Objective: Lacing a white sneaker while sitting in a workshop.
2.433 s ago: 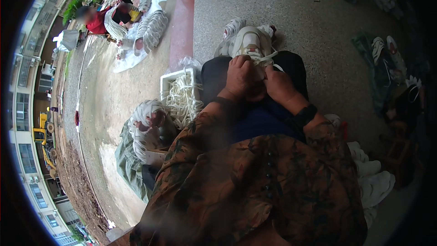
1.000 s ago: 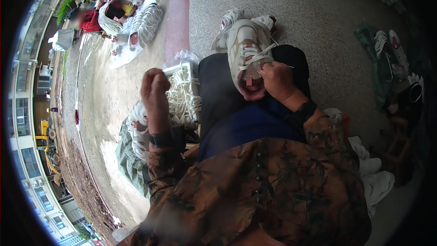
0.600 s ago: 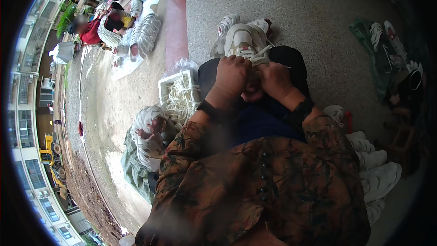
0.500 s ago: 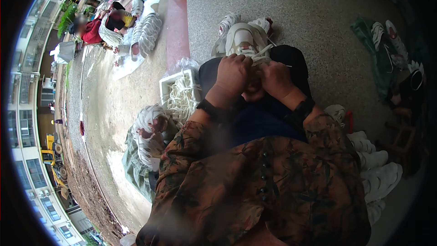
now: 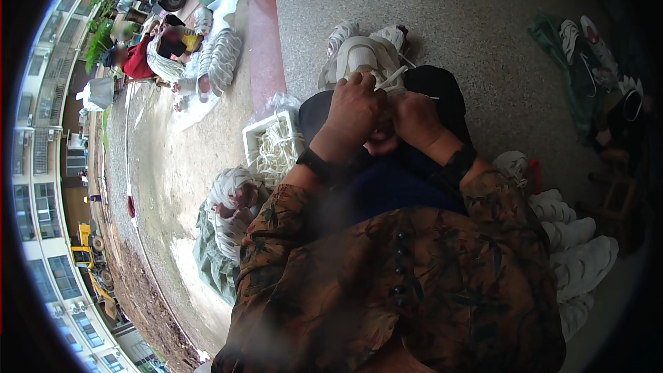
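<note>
We hold the white sneaker (image 5: 362,62) on our lap, left hand (image 5: 353,107) and right hand (image 5: 414,119) both pinching its white lace (image 5: 388,80); lacing seems underway, and threading calls for steady tension.

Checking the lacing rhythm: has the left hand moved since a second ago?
Yes. The left hand has come back from over the lace tray to the shoe on the lap.

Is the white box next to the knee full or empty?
Full. The white box is piled with white laces that reach up to its rim, and some stick out over the edge.
</note>
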Action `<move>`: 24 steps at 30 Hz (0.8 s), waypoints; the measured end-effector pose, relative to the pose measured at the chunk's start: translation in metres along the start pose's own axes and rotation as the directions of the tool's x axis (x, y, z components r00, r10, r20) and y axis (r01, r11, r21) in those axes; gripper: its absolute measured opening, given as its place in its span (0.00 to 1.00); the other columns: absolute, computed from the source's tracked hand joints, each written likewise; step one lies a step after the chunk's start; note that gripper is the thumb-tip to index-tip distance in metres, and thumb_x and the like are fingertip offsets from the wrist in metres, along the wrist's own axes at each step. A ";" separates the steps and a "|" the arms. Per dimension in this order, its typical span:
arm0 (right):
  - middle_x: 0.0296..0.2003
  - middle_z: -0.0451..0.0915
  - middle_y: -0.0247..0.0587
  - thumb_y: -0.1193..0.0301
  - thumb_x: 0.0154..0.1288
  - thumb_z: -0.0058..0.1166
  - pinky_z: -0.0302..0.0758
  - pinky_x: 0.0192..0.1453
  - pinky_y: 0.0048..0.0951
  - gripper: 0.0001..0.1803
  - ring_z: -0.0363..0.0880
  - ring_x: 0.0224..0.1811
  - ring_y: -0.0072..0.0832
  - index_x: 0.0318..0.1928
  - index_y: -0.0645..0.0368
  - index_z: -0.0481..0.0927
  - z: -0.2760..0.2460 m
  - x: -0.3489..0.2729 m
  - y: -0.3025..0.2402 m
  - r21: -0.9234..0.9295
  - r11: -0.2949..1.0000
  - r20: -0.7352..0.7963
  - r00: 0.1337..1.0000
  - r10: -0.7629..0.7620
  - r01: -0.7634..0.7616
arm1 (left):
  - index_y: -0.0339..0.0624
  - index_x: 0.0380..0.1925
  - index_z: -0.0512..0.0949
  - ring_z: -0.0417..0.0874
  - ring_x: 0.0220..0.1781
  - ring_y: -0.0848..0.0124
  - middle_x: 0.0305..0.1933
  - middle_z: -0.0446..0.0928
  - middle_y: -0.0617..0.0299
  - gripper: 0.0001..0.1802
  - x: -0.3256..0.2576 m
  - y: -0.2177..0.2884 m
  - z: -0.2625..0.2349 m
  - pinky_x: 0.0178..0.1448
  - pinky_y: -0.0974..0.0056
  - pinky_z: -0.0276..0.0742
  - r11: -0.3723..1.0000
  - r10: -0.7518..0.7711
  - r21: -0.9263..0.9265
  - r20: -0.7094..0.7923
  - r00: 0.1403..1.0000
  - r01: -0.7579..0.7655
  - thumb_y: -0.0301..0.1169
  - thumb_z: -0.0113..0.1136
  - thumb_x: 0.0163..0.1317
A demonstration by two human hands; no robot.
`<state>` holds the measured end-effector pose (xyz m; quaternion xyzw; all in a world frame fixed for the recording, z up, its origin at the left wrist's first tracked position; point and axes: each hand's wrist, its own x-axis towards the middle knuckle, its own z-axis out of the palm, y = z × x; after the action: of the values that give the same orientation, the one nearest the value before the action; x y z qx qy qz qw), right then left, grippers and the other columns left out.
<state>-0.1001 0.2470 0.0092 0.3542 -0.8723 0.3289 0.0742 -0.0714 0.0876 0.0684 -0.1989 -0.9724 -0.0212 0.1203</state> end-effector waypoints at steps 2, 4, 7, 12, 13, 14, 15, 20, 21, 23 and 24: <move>0.25 0.79 0.51 0.70 0.48 0.56 0.76 0.36 0.45 0.07 0.80 0.30 0.48 0.29 0.58 0.79 0.000 -0.001 0.000 -0.017 1.000 0.004 1.000 0.020 -0.020 | 0.48 0.24 0.79 0.76 0.42 0.61 0.36 0.74 0.59 0.06 0.000 0.001 0.001 0.44 0.57 0.72 0.999 -0.030 0.042 0.041 0.999 0.029 0.34 0.61 0.45; 0.25 0.79 0.51 0.69 0.48 0.57 0.76 0.36 0.45 0.07 0.80 0.30 0.48 0.29 0.58 0.79 0.001 -0.001 0.001 -0.033 0.999 0.008 0.999 0.037 -0.036 | 0.47 0.25 0.79 0.76 0.42 0.61 0.35 0.75 0.60 0.06 0.001 0.002 0.000 0.44 0.57 0.72 0.987 -0.090 0.142 0.139 0.986 0.070 0.34 0.60 0.46; 0.25 0.79 0.51 0.69 0.48 0.57 0.76 0.36 0.45 0.07 0.80 0.30 0.49 0.29 0.57 0.79 0.001 -0.001 0.001 -0.042 0.999 0.006 1.000 0.025 -0.025 | 0.45 0.25 0.79 0.76 0.43 0.61 0.34 0.76 0.59 0.07 0.005 0.003 -0.002 0.45 0.57 0.72 0.996 -0.065 0.073 0.306 0.950 0.044 0.34 0.62 0.46; 0.23 0.78 0.47 0.67 0.46 0.59 0.77 0.35 0.43 0.08 0.80 0.28 0.45 0.28 0.56 0.78 0.000 -0.002 -0.005 -0.067 0.998 -0.044 0.999 -0.022 0.019 | 0.43 0.23 0.80 0.78 0.40 0.58 0.32 0.76 0.56 0.08 0.002 -0.011 -0.016 0.44 0.57 0.73 0.987 0.158 -0.064 0.366 0.917 -0.144 0.34 0.64 0.45; 0.23 0.78 0.47 0.67 0.46 0.59 0.77 0.35 0.43 0.08 0.80 0.28 0.45 0.28 0.56 0.78 -0.001 -0.004 -0.006 -0.070 0.997 -0.054 0.998 -0.019 0.015 | 0.42 0.23 0.79 0.79 0.38 0.57 0.30 0.76 0.55 0.08 0.000 -0.014 -0.019 0.44 0.56 0.74 0.981 0.194 -0.079 0.381 0.904 -0.177 0.34 0.64 0.44; 0.23 0.77 0.47 0.66 0.46 0.59 0.77 0.34 0.42 0.08 0.80 0.28 0.44 0.27 0.55 0.78 -0.002 -0.006 -0.008 -0.070 0.997 -0.004 1.000 -0.023 0.023 | 0.41 0.22 0.78 0.79 0.35 0.57 0.28 0.75 0.55 0.06 -0.003 -0.017 -0.022 0.41 0.57 0.74 0.975 0.212 -0.137 0.369 0.905 -0.173 0.32 0.62 0.46; 0.23 0.77 0.47 0.65 0.46 0.59 0.77 0.34 0.41 0.09 0.80 0.27 0.42 0.27 0.55 0.78 -0.002 -0.007 -0.009 -0.063 0.997 0.002 0.999 -0.044 0.044 | 0.41 0.22 0.78 0.79 0.35 0.57 0.28 0.75 0.55 0.06 -0.007 -0.021 -0.025 0.41 0.57 0.74 0.972 0.226 -0.157 0.383 0.896 -0.178 0.32 0.62 0.46; 0.24 0.77 0.48 0.64 0.45 0.61 0.76 0.33 0.40 0.10 0.79 0.27 0.42 0.25 0.55 0.77 0.001 -0.008 -0.011 -0.080 0.995 0.023 0.998 -0.054 0.056 | 0.40 0.23 0.77 0.77 0.33 0.57 0.26 0.74 0.55 0.02 -0.032 -0.037 -0.043 0.40 0.57 0.73 0.941 0.247 -0.314 0.373 0.894 -0.129 0.26 0.59 0.47; 0.24 0.76 0.49 0.64 0.45 0.61 0.76 0.33 0.39 0.10 0.79 0.28 0.43 0.24 0.56 0.77 0.002 -0.008 -0.011 -0.053 0.998 0.020 1.000 -0.025 0.026 | 0.40 0.23 0.77 0.77 0.33 0.57 0.26 0.74 0.55 0.02 -0.035 -0.037 -0.044 0.40 0.57 0.73 0.945 0.238 -0.305 0.410 0.880 -0.113 0.26 0.59 0.47; 0.23 0.76 0.49 0.64 0.45 0.62 0.76 0.33 0.40 0.11 0.79 0.27 0.43 0.24 0.56 0.77 0.003 -0.008 -0.011 -0.030 0.998 0.016 0.998 -0.058 0.059 | 0.39 0.25 0.76 0.77 0.32 0.56 0.28 0.74 0.53 0.04 -0.037 -0.034 -0.044 0.40 0.59 0.73 0.952 0.183 -0.301 0.387 0.904 -0.064 0.24 0.59 0.47; 0.23 0.76 0.49 0.64 0.45 0.62 0.76 0.32 0.40 0.11 0.79 0.27 0.43 0.24 0.57 0.76 0.003 -0.008 -0.010 -0.017 0.995 -0.041 0.994 -0.102 0.101 | 0.39 0.25 0.76 0.77 0.32 0.56 0.28 0.74 0.53 0.04 -0.036 -0.030 -0.043 0.40 0.59 0.73 0.936 0.222 -0.335 0.311 0.924 -0.112 0.24 0.59 0.47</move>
<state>-0.0874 0.2442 0.0098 0.3906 -0.8538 0.3255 0.1118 -0.0412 0.0427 0.1018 -0.2991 -0.9419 -0.1282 -0.0830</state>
